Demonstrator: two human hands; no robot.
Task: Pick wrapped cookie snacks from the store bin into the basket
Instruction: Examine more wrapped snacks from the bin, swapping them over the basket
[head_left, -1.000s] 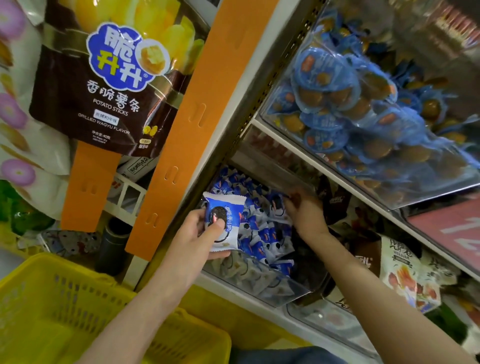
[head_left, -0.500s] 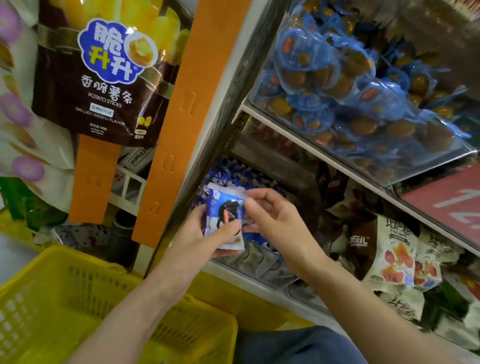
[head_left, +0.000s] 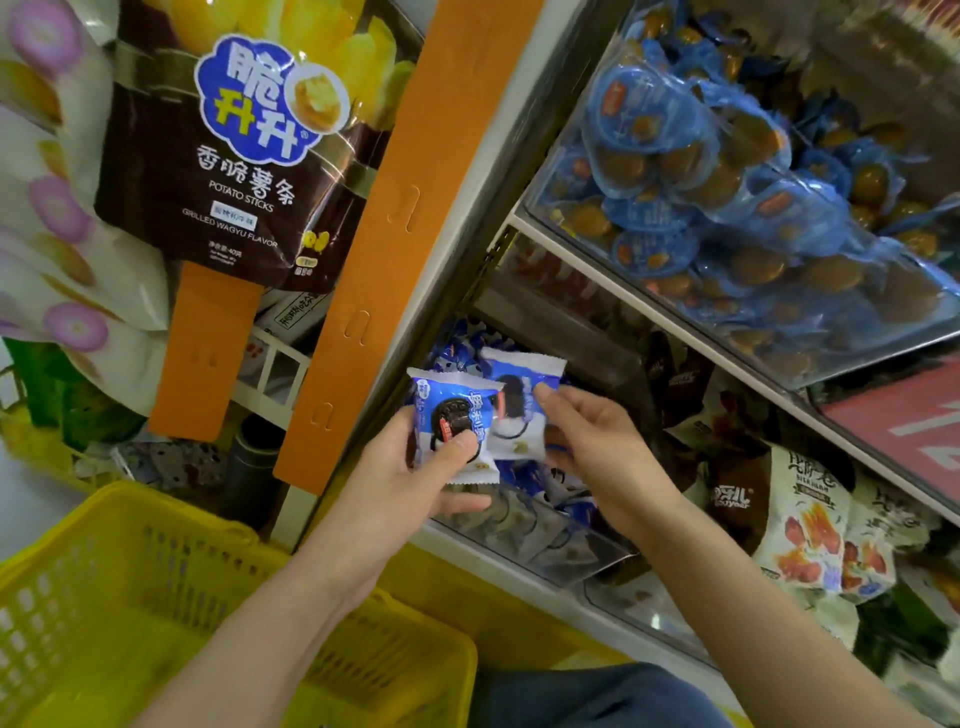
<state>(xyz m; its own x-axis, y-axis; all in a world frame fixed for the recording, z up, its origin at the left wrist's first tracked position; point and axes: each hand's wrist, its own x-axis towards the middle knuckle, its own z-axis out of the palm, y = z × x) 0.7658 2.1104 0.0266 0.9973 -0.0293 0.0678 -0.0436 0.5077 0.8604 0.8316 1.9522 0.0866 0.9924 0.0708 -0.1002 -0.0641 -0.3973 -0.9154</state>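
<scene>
My left hand (head_left: 410, 483) holds a blue and white wrapped cookie snack (head_left: 451, 423), thumb pressed on its front. My right hand (head_left: 597, 452) pinches a second cookie packet (head_left: 519, 400) just behind and to the right of the first; the two packets overlap. Both hands hover in front of the clear store bin (head_left: 545, 540) on the lower shelf, where several more blue cookie packets lie. The yellow basket (head_left: 156, 613) sits below and to the left, under my left forearm.
An orange hanging strip (head_left: 395, 228) and a brown potato sticks bag (head_left: 234, 156) hang at left. A clear bin of blue-wrapped snacks (head_left: 753, 197) fills the upper shelf. Other snack packs (head_left: 810, 525) lie at right on the lower shelf.
My right hand has come out of the bin with a second cookie packet and brought it beside the one in my left hand. Both hands have lifted slightly.
</scene>
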